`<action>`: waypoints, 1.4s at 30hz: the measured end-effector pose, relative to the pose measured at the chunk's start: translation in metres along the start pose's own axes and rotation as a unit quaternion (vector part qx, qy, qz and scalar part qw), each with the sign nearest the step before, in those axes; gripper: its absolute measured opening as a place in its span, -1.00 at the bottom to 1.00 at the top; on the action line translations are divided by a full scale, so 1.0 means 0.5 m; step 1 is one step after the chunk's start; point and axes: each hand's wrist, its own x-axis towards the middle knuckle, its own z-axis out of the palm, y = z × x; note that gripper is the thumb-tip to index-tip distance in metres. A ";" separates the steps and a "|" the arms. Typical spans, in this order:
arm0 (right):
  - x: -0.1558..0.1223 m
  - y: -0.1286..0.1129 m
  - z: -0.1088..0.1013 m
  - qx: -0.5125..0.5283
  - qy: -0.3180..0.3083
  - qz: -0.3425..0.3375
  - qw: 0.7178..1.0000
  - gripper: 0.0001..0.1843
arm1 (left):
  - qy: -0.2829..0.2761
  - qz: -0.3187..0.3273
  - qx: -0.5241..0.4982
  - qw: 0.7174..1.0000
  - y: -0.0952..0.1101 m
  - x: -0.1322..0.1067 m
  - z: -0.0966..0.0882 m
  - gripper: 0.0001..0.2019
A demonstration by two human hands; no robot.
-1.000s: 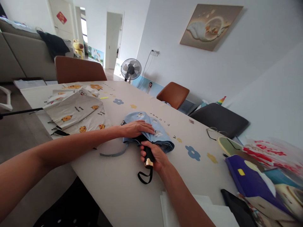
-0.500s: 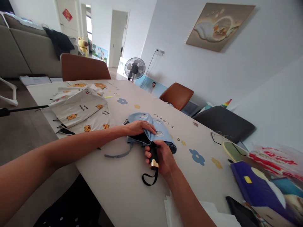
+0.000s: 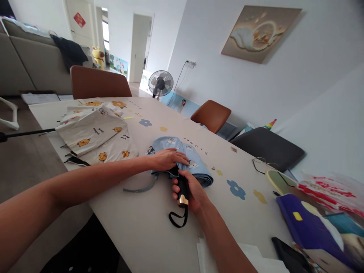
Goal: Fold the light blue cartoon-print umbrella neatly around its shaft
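- Gripping the black handle (image 3: pixel 183 189) of the blue umbrella (image 3: pixel 197 167) with the right hand (image 3: pixel 195 192), wrapped firmly around the grip with curled fingers and with the thumb toward the canopy; apparently serving as an anchor against turning or sliding.
- Pressing the left hand (image 3: pixel 166 158) palm down on the canopy just beyond the handle, with fingers loosely extended and not closed on anything visible; probably holding the folds flat. Unable to tell the exact contact under the palm.
- Resting the blue umbrella on the table (image 3: pixel 142 227), with the handle directed back toward the body; likely oriented this way for an easy reach and for firm backing from the tabletop.
- Showing layered, rolled folds at the right side of the canopy; leaving the tie strap (image 3: pixel 139 189) unfastened on the tabletop, left of the handle.
- Leaving the wrist loop (image 3: pixel 178 226) slack beyond the gold cap (image 3: pixel 183 201), clear of the fingers.
- Noting the white umbrella (image 3: pixel 98 132) farther left, half-spread, with the shaft (image 3: pixel 31 132) extending past the table edge; presumably positioned there for working room.
- Noting the eyeglasses (image 3: pixel 259 170) at the right, well apart from both hands.
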 end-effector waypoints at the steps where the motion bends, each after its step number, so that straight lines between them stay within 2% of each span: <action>1: 0.002 0.001 -0.001 -0.001 0.002 -0.004 1.000 -0.78 | -0.004 0.002 0.002 1.000 0.000 -0.002 0.000 -0.43; 7: 0.001 0.001 0.007 -0.028 0.053 -0.020 0.998 -0.76 | -0.002 0.008 0.026 1.000 0.001 -0.008 0.005 -0.41; 10: -0.001 0.001 0.012 -0.042 0.063 -0.016 0.997 -0.73 | -0.004 0.006 0.035 0.999 0.002 -0.006 0.006 -0.42; 13: 0.000 0.001 0.014 -0.034 0.065 -0.032 0.997 -0.78 | -0.005 0.011 0.047 0.999 -0.001 -0.008 -0.003 -0.38; 17: 0.000 0.002 0.013 -0.025 0.063 -0.038 0.997 -0.80 | 0.041 -0.010 0.077 0.996 -0.023 -0.018 -0.030 -0.31; 22: 0.001 0.002 0.008 -0.027 0.057 -0.031 0.998 -0.77 | 0.077 -0.051 0.110 0.990 -0.060 -0.028 -0.061 -0.33; 26: 0.003 0.002 0.006 -0.014 0.061 -0.039 0.997 -0.80 | 0.155 -0.039 0.143 0.977 -0.060 -0.032 -0.098 -0.39; 29: 0.005 0.002 0.005 -0.011 0.069 -0.046 0.996 -0.82 | 0.187 -0.026 0.113 0.976 -0.044 -0.037 -0.136 -0.45; 32: 0.005 0.001 0.006 -0.011 0.072 -0.045 0.996 -0.84 | 0.204 -0.015 0.008 0.979 -0.030 -0.044 -0.168 -0.56; 34: 0.004 0.000 0.006 -0.014 0.072 -0.035 0.997 -0.84 | 0.198 -0.033 -0.074 0.977 -0.027 -0.053 -0.181 -0.62; 36: 0.003 -0.001 0.005 -0.019 0.069 -0.025 0.997 -0.82 | 0.172 -0.082 -0.134 0.973 -0.030 -0.065 -0.187 -0.64; 39: 0.002 -0.003 0.002 -0.025 0.054 -0.012 0.998 -0.74 | 0.082 -0.172 -0.173 0.966 -0.041 -0.090 -0.183 -0.65; 42: 0.001 -0.004 0.001 -0.031 0.042 0.005 0.999 -0.67 | -0.007 -0.218 -0.184 0.958 -0.052 -0.117 -0.171 -0.63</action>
